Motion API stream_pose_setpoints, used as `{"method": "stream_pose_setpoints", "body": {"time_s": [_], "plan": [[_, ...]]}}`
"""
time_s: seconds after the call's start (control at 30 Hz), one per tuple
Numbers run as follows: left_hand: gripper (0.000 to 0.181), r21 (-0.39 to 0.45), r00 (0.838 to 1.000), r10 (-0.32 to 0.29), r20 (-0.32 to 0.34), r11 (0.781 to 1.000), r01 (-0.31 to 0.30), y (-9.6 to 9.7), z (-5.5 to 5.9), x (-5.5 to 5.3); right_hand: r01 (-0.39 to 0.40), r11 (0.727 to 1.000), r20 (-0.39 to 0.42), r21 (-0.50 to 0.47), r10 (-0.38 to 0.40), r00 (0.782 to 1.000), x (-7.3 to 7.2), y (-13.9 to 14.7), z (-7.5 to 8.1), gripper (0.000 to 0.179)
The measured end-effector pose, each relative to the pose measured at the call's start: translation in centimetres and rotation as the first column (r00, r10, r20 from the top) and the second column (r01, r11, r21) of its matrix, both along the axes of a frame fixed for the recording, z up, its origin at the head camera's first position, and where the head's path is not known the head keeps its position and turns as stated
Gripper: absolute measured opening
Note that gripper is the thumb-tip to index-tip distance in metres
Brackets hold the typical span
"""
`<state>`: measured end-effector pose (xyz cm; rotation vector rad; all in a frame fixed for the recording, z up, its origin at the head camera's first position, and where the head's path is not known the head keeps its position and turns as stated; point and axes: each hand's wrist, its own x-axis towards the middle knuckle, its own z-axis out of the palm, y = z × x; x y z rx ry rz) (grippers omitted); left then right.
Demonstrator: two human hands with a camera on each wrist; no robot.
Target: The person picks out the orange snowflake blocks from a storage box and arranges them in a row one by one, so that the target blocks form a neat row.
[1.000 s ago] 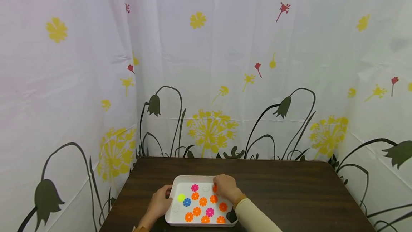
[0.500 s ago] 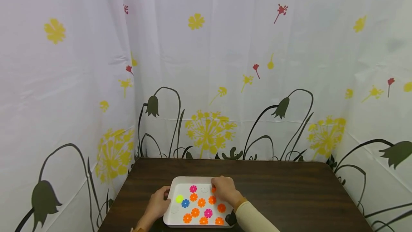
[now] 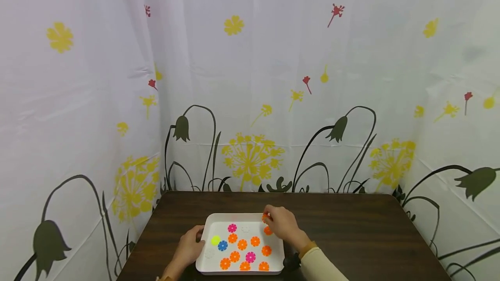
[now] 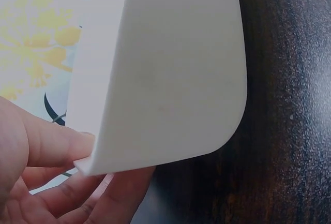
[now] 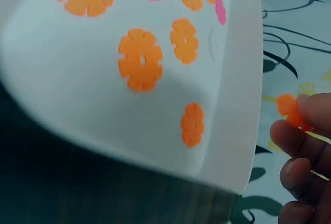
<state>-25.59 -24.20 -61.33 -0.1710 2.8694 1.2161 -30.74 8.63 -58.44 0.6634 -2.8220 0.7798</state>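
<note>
A white tray sits on the dark table, with several notched plastic discs lying flat in it. Most are orange; two pink discs, a blue disc, a yellow disc and faint white discs lie among them. My left hand grips the tray's left wall, thumb on the rim and fingers beneath it in the left wrist view. Over the tray's far right corner, my right hand pinches an orange disc between thumb and forefinger. Another orange disc lies in the tray just below it.
The brown wooden table extends on both sides of the tray. A white curtain printed with flowers hangs behind and around the table. A small black object is at the right wrist, beside the tray's near right corner.
My right hand has lifted up and to the right from the tray's far right area with an orange disc in its fingers. The left hand keeps its hold on the tray.
</note>
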Motion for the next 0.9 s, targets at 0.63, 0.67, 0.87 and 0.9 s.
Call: {"method": "stream_pose_setpoints", "body": {"time_s": [0.63, 0.67, 0.87, 0.9], "plan": [[0.049, 0.000, 1.000, -0.023, 0.001, 1.000, 0.023, -0.5, 0.2, -0.4, 0.226, 0.949, -0.019, -0.220, -0.236, 0.972, 0.9, 9.0, 0.1, 0.010], [0.049, -0.002, 1.000, -0.021, 0.004, 1.000, 0.021, -0.5, 0.3, -0.4, 0.237, 0.946, -0.006, -0.220, -0.244, 0.970, 0.9, 9.4, -0.1, 0.011], [0.049, -0.005, 1.000, -0.015, 0.012, 1.000, 0.015, -0.3, 0.1, -0.2, 0.263, 0.942, 0.082, -0.210, -0.251, 0.964, 1.4, 11.4, -1.9, 0.012], [0.049, -0.002, 1.000, -0.014, 0.013, 1.000, 0.014, -0.3, 0.0, -0.1, 0.269, 0.940, 0.099, -0.208, -0.254, 0.962, 1.5, 11.6, -2.2, 0.011]]}}
